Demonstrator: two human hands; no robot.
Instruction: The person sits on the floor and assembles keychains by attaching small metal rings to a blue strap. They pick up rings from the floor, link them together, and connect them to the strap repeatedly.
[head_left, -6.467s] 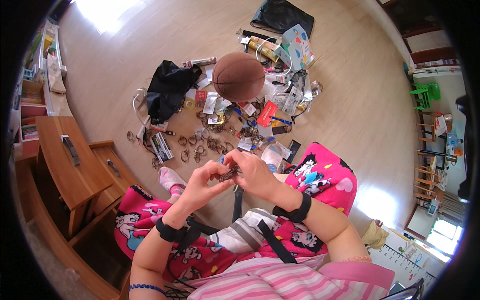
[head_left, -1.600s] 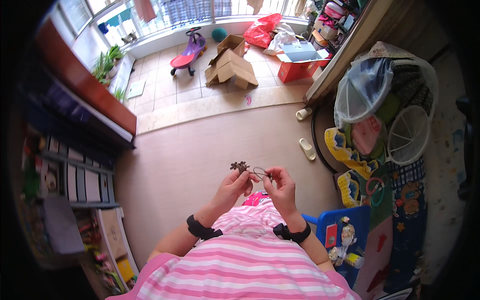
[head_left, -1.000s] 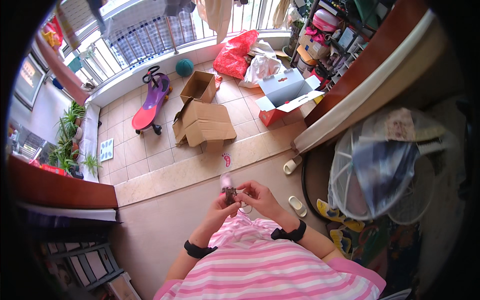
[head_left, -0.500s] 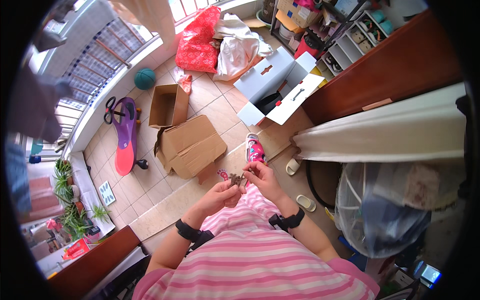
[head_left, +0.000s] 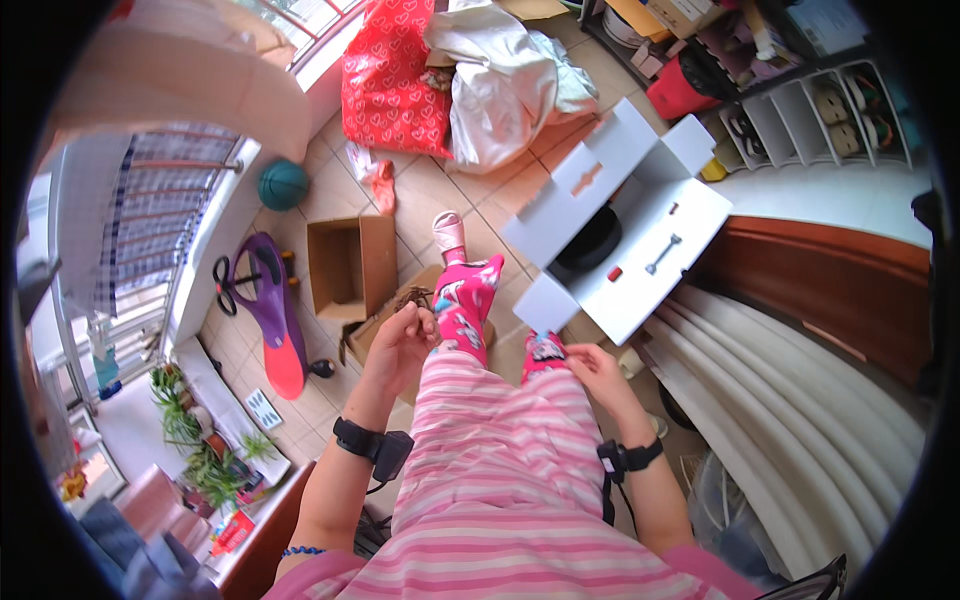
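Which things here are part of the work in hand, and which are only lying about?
In hand:
left hand
small dark tangled item, pinched in its fingers
right hand, holding nothing

Lying about:
open brown cardboard box
open white cardboard box
teal ball
purple ride-on toy
red heart-patterned bag

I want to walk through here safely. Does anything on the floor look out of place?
Yes. A brown cardboard box lies tipped on its side, open, and a white box sprawls open with flaps spread. A white cloth is heaped against a red bag.
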